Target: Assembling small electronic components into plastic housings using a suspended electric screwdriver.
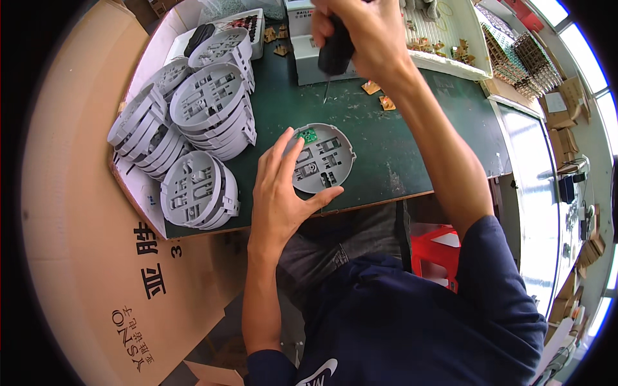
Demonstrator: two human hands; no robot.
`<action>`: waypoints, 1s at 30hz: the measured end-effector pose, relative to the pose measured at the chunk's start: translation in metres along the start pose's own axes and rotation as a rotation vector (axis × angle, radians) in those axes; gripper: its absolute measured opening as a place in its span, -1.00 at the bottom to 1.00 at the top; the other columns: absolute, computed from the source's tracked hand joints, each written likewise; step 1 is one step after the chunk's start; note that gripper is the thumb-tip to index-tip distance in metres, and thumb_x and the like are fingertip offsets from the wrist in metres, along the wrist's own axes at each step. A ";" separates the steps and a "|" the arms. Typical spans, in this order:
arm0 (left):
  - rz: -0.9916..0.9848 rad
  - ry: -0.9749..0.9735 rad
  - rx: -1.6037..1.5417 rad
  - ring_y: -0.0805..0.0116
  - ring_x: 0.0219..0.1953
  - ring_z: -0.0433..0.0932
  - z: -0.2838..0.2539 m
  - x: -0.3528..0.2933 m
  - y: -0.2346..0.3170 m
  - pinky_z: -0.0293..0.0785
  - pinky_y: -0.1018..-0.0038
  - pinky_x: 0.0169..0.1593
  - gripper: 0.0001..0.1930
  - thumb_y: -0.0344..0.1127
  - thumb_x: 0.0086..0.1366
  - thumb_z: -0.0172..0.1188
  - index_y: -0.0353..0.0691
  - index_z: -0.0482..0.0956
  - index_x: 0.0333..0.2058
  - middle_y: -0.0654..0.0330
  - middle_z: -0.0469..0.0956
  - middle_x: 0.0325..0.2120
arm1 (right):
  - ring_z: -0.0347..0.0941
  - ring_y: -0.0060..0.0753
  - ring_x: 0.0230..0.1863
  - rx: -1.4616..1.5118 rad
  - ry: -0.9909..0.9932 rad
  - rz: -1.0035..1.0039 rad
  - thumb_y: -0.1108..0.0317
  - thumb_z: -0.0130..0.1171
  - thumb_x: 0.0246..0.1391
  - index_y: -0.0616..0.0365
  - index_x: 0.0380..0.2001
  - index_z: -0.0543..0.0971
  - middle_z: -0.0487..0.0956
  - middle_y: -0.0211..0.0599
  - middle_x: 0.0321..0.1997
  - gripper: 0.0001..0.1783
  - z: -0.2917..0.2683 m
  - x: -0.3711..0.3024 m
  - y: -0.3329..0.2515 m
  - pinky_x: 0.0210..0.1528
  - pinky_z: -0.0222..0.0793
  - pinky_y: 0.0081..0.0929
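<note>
A round grey plastic housing [342, 172] lies on the green worktop, its moulded inner side facing up. My left hand [278, 186] grips it from the left, with the thumb at its near edge and the fingers reaching over its far left part. By those fingertips, a small green circuit board [309, 135] sits inside the housing. Above and beyond the housing, my right hand [372, 40] is wrapped round a black screwdriver [337, 50]. Its thin bit points down and stays apart from the housing.
Stacks of similar grey housings [209, 96] stand at the left beside a cardboard wall [77, 161]. A grey-white machine [310, 61] stands at the back, near a white tray [444, 61] with small parts. Small brown boards [386, 103] lie on the worktop [438, 151].
</note>
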State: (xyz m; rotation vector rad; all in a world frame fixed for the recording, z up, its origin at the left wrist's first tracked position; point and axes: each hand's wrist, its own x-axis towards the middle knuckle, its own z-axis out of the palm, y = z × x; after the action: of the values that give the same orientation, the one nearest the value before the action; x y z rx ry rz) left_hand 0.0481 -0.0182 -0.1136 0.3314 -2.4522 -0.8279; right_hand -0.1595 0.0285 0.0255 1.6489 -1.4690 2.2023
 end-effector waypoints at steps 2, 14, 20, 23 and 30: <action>0.012 0.007 0.010 -0.02 0.26 0.40 -0.002 0.000 -0.001 0.44 0.12 0.27 -0.06 0.18 0.01 0.56 -0.38 0.48 0.21 0.02 0.36 0.33 | 0.36 -0.65 -0.64 0.220 -0.053 0.330 0.33 0.20 0.29 0.33 0.25 0.39 0.47 -0.46 -0.58 -0.46 0.009 -0.010 -0.020 -0.57 0.32 -0.57; 0.018 -0.005 0.019 -0.05 0.27 0.38 0.000 0.001 0.001 0.42 0.11 0.28 -0.06 0.19 0.03 0.54 -0.40 0.46 0.21 -0.01 0.34 0.33 | 0.37 -0.66 -0.64 0.252 -0.072 0.405 0.34 0.28 0.24 0.29 0.09 0.47 0.49 -0.47 -0.55 -0.58 0.025 -0.032 -0.009 -0.59 0.28 -0.58; 0.020 0.002 0.009 -0.05 0.27 0.38 0.000 0.001 0.000 0.41 0.10 0.29 -0.07 0.16 0.02 0.55 -0.39 0.46 0.21 -0.02 0.35 0.33 | 0.39 -0.65 -0.64 0.237 -0.122 0.428 0.30 0.32 0.21 0.24 -0.05 0.48 0.49 -0.46 -0.56 -0.65 0.024 -0.035 -0.011 -0.59 0.29 -0.59; 0.011 -0.009 0.007 -0.05 0.27 0.38 0.000 0.001 0.001 0.41 0.10 0.29 -0.08 0.15 0.02 0.56 -0.38 0.45 0.21 -0.02 0.35 0.32 | 0.40 -0.66 -0.62 0.182 -0.152 0.475 0.26 0.36 0.18 0.21 -0.17 0.48 0.50 -0.46 -0.56 -0.68 0.021 -0.037 -0.008 -0.59 0.30 -0.60; 0.023 -0.003 0.005 -0.06 0.27 0.38 0.002 0.003 0.001 0.40 0.09 0.29 -0.08 0.12 0.02 0.57 -0.39 0.45 0.21 -0.04 0.34 0.32 | 0.40 -0.68 -0.62 0.203 -0.192 0.445 0.22 0.39 0.15 0.20 -0.24 0.48 0.52 -0.47 -0.55 -0.66 0.025 -0.037 -0.003 -0.59 0.29 -0.61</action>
State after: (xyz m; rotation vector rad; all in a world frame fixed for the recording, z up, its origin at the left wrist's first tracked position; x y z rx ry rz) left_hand 0.0448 -0.0176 -0.1130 0.3043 -2.4565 -0.8129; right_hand -0.1236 0.0305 -0.0007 1.7785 -1.8753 2.5498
